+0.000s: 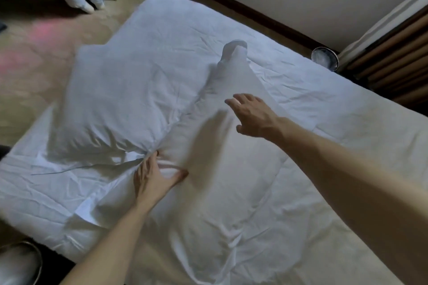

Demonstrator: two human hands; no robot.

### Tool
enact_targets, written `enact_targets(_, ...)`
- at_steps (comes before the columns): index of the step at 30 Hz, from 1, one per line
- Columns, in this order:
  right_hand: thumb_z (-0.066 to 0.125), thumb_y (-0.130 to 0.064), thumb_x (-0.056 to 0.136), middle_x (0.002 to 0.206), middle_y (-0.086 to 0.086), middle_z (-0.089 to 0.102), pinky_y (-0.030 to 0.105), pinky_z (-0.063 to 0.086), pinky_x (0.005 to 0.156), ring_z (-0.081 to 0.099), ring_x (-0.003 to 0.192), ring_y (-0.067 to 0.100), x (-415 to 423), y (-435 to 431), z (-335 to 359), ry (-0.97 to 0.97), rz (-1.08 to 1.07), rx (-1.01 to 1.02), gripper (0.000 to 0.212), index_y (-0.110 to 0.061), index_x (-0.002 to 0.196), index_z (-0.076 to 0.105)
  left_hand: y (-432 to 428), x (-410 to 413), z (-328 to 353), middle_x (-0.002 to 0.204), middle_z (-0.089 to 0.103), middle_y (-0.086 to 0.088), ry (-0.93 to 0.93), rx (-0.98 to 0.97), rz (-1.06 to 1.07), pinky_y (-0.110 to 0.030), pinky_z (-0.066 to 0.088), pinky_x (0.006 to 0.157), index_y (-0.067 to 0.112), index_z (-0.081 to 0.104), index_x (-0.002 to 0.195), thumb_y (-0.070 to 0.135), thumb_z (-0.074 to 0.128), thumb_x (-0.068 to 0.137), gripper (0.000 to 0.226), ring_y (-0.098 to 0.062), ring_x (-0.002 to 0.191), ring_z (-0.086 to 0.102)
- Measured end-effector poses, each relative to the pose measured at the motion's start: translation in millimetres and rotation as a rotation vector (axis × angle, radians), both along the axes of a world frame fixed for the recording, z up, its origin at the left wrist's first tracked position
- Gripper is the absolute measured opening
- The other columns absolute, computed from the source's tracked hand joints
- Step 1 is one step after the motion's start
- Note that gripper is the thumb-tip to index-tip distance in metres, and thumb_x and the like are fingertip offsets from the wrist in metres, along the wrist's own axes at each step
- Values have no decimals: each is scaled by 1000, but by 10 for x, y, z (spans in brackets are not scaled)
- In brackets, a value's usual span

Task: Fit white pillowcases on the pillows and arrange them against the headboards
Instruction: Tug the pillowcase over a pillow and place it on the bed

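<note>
White pillow (120, 99) on bed (324, 169), left hand (152, 176) flat on pillowcase (169, 146), right hand (252, 115) spread wide, bin (324, 58) beyond

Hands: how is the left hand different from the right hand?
The left hand is close and low on the bed; the right hand reaches farther out. The left hand presses down at the corner of the pillow; the right hand spreads its fingers and holds nothing. Both hands are bare, with bare forearms, and both are over white bedding.
</note>
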State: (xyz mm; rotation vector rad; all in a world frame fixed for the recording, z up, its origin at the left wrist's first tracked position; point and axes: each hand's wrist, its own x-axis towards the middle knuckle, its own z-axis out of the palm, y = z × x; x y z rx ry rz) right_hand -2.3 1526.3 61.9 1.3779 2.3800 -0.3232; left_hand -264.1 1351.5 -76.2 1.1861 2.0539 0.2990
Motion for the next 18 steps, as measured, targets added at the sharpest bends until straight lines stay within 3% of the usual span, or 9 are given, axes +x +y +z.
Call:
enact_targets(3, 74, -64, 73, 152, 11, 35, 47, 27, 117, 31, 142, 33, -207, 445, -215, -45, 85, -54, 103, -21, 153, 27, 24, -25, -105, 132, 55, 7, 46, 46, 20, -44, 36, 109, 30, 36, 141, 89, 70, 39, 123, -22, 130, 49)
enact_targets(6, 65, -91, 50, 154, 10, 30, 53, 15, 118, 22, 146, 33, -373, 894, -534, -164, 235, -50, 133, -23, 155, 22, 86, -37, -346, 144, 51, 1, 146, 50, 8, -47, 27, 116, 26, 32, 148, 93, 63, 35, 135, -25, 138, 42)
enact_targets(11, 62, -96, 42, 166, 19, -8, 57, -12, 119, -11, 154, 34, -475, 1161, -997, -247, 333, -43, 153, -26, 160, -5, 198, -37, -702, 147, 49, -9, 182, 23, 62, -50, 29, 117, 28, 32, 147, 91, 66, 26, 140, -29, 139, 40)
enact_targets(12, 62, -97, 42, 166, 19, -5, 56, -13, 119, -9, 154, 34, -493, 1155, -1055, -240, 349, -49, 152, -26, 160, -2, 212, -39, -745, 146, 48, -10, 181, 10, 62, -50, 28, 117, 28, 32, 146, 90, 67, 26, 139, -29, 139, 39)
enact_targets(14, 57, -99, 38, 160, 16, 25, 56, -5, 120, 16, 150, 34, -494, 1140, -1126, -216, 350, -21, 145, -24, 156, 20, 245, -49, -797, 144, 48, -11, 180, -9, 56, -48, 28, 116, 27, 34, 143, 89, 68, 26, 137, -29, 139, 38)
enact_targets(16, 54, -101, 33, 129, 6, 52, 53, 11, 119, 44, 126, 30, -482, 1139, -1146, -189, 352, 20, 131, -23, 138, 44, 292, -45, -795, 139, 51, -10, 196, -35, 37, -47, 31, 113, 24, 39, 137, 91, 66, 25, 134, -29, 136, 42)
enact_targets(18, 52, -103, 34, 110, 0, 58, 46, 24, 113, 51, 110, 26, -474, 1090, -1140, -177, 361, 66, 119, -21, 121, 54, 339, -35, -734, 134, 57, -9, 188, -41, 33, -46, 35, 110, 22, 46, 129, 90, 68, 25, 127, -29, 132, 47)
